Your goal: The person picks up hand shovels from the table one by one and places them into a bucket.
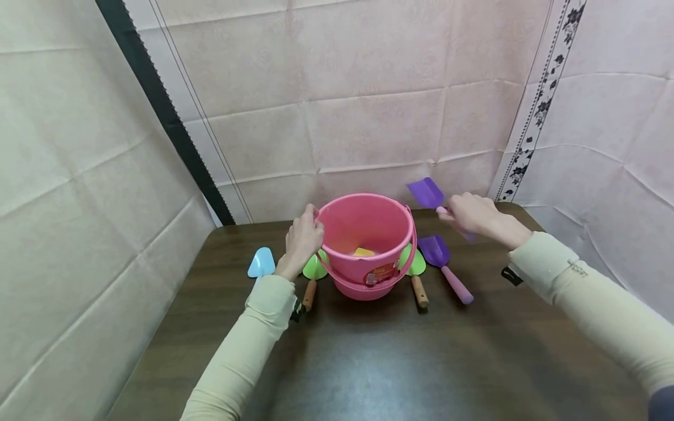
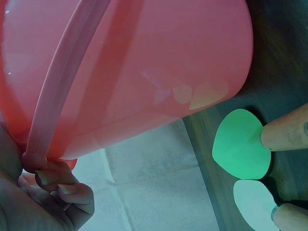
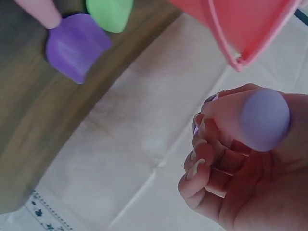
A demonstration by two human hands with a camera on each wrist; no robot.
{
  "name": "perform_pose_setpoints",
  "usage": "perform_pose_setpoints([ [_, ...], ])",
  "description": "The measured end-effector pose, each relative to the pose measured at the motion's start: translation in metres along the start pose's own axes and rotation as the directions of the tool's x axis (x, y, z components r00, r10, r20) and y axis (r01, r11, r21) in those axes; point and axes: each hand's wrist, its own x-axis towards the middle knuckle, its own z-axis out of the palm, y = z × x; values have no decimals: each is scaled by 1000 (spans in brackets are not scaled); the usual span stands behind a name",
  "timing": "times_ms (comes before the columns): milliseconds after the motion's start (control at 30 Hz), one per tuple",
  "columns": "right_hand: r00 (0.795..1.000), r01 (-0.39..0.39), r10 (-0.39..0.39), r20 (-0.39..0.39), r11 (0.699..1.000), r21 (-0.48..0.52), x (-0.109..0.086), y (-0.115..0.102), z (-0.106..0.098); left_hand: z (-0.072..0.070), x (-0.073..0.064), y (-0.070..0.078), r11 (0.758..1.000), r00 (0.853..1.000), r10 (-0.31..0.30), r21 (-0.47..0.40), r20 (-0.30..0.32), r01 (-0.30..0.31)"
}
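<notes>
My left grip (image 1: 304,240) pinches the rim of the pink bucket (image 1: 347,266); my right grip (image 1: 474,214) curls round the handle of the raised purple shovel (image 1: 426,193), right of the bucket and off the surface (image 1: 337,351). I expect light, stiff, slightly slick plastic, best held around mid-handle.

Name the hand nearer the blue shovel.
Left. The left hand grips the pink bucket just right of the blue shovel; the right hand is across the bucket, holding a raised purple shovel.
</notes>
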Motion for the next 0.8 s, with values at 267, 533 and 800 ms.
perform_pose_setpoints([
  [267, 999, 49, -49, -1, 999, 23, 6, -20, -14, 0, -1, 1, 1000, 1000, -13, 7, 0, 13],
  [533, 997, 74, -74, -3, 997, 35, 9, -38, -23, 1, -1, 3, 1000, 1000, -4, 4, -6, 4],
  [800, 993, 109, -111, 32, 993, 55, 14, -60, -26, 0, -3, 1, 1000, 1000, -4, 12, -12, 4],
])
